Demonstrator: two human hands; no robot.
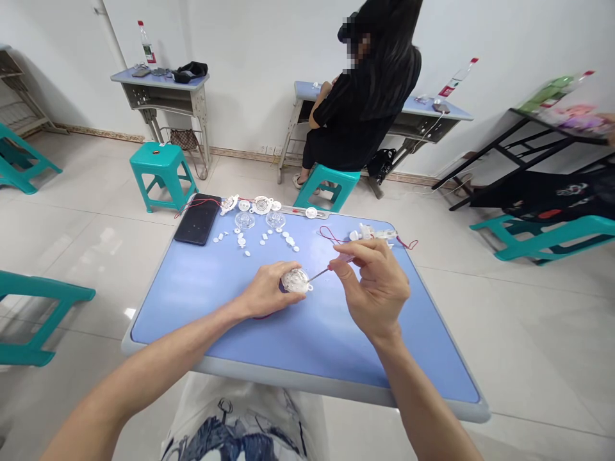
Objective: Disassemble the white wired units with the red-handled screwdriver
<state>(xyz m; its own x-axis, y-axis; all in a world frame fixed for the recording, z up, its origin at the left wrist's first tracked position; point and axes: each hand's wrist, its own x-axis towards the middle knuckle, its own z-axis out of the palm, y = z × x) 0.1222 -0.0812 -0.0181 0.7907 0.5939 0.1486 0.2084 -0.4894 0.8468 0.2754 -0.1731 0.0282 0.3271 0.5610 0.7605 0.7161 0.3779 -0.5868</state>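
Note:
My left hand (273, 287) grips a round white plastic housing (295, 280) with a small loop at its edge, low over the blue desk (230, 339). In my right hand (372, 282) is a thin screwdriver (321, 274), pinched between thumb and fingers. Its metal tip meets the housing's right edge near the loop; whether it sits in a screw is too small to tell. A bit of red cord shows below my left hand. Beyond the hands lie clear round covers (245, 220), small white plastic pieces (241, 242) and another round white housing (262, 205).
A black phone (198, 219) lies at the desk's far left corner. White parts with red cord (372, 233) rest at the far right. Ahead, a person in black (369, 96) sits on a teal stool (331, 182) at another desk. More teal stools (161, 168) stand around.

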